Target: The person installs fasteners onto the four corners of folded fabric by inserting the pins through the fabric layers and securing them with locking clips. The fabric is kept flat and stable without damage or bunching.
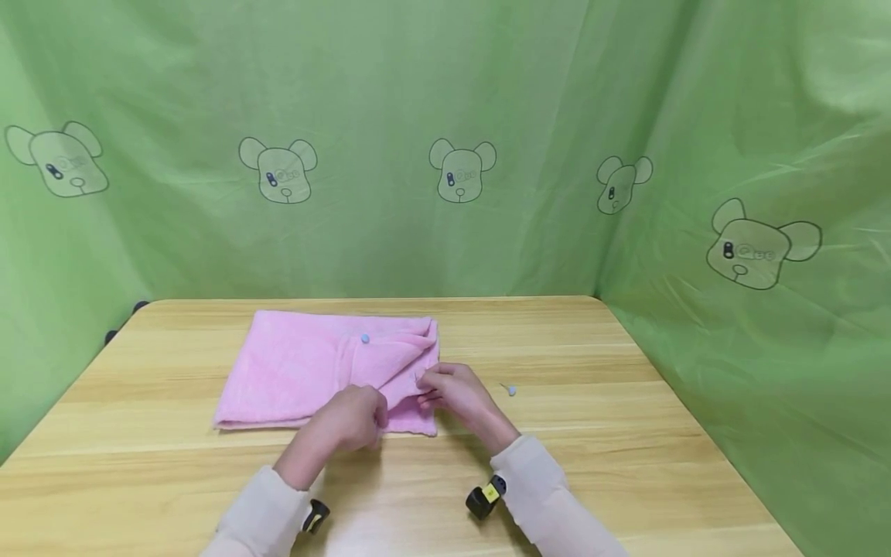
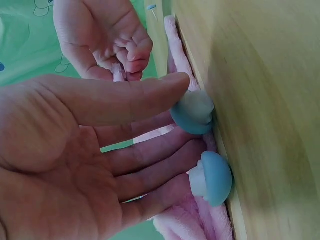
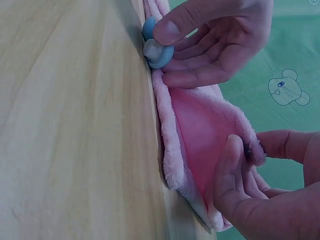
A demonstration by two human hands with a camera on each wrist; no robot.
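Note:
A folded pink plush cloth lies on the table, its near right corner lifted into an open fold. My left hand is at its near edge. In the left wrist view, its thumb pinches a mushroom-shaped fastener with a blue cap and white base. A second such fastener sits at the fingertips lower down. My right hand pinches the raised cloth edge between thumb and fingers; a small dark bit shows there, partly hidden. One blue-capped piece rests on top of the cloth.
A blue-headed pin lies on the wooden table right of the cloth. Green curtains with bear-head drawings stand behind and at both sides. Each wrist wears a black camera band.

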